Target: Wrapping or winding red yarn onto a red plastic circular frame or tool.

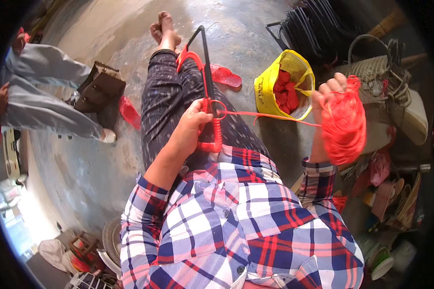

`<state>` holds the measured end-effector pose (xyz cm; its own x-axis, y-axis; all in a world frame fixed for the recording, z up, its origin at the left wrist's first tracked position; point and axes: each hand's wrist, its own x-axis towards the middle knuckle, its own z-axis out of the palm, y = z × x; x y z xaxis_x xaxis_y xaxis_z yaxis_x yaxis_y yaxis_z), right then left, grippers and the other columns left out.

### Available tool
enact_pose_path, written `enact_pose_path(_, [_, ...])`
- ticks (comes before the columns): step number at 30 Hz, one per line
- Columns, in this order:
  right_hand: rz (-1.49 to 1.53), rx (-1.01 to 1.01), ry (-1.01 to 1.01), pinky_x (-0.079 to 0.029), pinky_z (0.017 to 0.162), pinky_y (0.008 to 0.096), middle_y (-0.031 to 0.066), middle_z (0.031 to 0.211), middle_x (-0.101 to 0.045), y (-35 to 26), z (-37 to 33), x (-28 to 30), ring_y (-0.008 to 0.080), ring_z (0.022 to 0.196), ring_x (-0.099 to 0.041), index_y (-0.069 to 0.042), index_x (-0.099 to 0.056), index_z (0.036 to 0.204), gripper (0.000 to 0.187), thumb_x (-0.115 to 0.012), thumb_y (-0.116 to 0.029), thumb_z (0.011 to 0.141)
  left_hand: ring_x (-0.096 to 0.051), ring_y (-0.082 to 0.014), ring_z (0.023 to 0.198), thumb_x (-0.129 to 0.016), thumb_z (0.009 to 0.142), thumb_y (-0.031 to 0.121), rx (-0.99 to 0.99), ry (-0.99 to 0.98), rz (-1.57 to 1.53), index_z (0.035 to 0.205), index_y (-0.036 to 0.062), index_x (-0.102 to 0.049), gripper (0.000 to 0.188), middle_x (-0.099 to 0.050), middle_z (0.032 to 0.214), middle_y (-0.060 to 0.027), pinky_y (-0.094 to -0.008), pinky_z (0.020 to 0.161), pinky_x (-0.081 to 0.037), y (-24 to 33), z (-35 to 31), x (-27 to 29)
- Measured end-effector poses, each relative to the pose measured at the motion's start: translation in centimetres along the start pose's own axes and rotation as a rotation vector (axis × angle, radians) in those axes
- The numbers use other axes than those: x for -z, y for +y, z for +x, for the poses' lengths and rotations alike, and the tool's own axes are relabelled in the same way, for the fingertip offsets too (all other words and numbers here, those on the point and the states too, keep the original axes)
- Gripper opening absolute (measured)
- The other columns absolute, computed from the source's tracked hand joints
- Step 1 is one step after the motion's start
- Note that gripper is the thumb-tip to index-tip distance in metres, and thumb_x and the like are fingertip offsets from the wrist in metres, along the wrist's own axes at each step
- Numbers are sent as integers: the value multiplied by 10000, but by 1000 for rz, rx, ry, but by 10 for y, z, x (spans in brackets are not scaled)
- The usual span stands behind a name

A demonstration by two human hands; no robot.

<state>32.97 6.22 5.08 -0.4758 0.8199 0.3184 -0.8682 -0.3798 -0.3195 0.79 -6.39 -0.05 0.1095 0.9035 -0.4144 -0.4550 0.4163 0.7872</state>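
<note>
My left hand point(193, 119) is closed around a thin black metal frame point(206, 58), which lies over my lap with its far end past my knees. Red cord is wound in tight turns along the frame's near part, and a small loop of cord stands beside my fingers. From there a taut strand of red cord point(275, 115) runs right to a thick hank of red cord point(345, 127). My raised right hand point(330, 91) grips this hank near its top; the hank hangs loose and partly hides the wrist.
Right of my legs stands a yellow bag point(262, 91) with red cord bundles point(287, 94) inside. Black metal frames point(308, 29) are stacked behind it, near a woven basket point(371, 67). At left, a person in grey trousers point(53, 108) is beside a brown handbag point(99, 89). Red slippers point(225, 76) lie about.
</note>
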Motion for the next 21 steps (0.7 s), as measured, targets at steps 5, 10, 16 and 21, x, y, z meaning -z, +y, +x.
enact_pose_path(5, [-307, -66, 265, -488, 891, 400, 127, 1086, -577, 31, -6, -18, 231, 1060, -552, -31, -535, 1080, 330, -657, -213, 833, -549, -101, 959, -536, 804, 90, -23, 3, -41, 1225, 20, -484, 430, -575, 1062, -21, -244, 892, -415, -2, 2, -8])
enact_pose_path(10, [-800, -607, 192, -471, 803, 254, 59, 1023, -601, 132, -5, -35, 103, 837, -586, 6, -544, 1193, 354, -602, -81, 854, -578, -119, 976, -529, 818, 66, 1, -2, -66, 1245, 18, -465, 434, -589, 1089, -52, -266, 915, -427, -6, 0, -1])
enact_pose_path(16, [-705, -635, 235, -456, 771, 245, -9, 914, -585, 120, -6, -66, 75, 823, -548, 1, -560, 1137, 319, -654, -104, 851, -591, -127, 933, -532, 810, 67, -23, 13, -117, 1227, 24, -470, 423, -601, 1068, -59, -272, 886, -444, -13, 6, 3])
enact_pose_path(21, [-723, -750, 109, -456, 804, 237, -1, 956, -601, 118, -12, -80, 77, 865, -560, -2, -573, 1182, 367, -677, -81, 839, -562, -124, 877, -540, 775, 80, 22, 19, -117, 1211, 35, -485, 442, -594, 1053, -42, -265, 841, -433, -5, 11, 0])
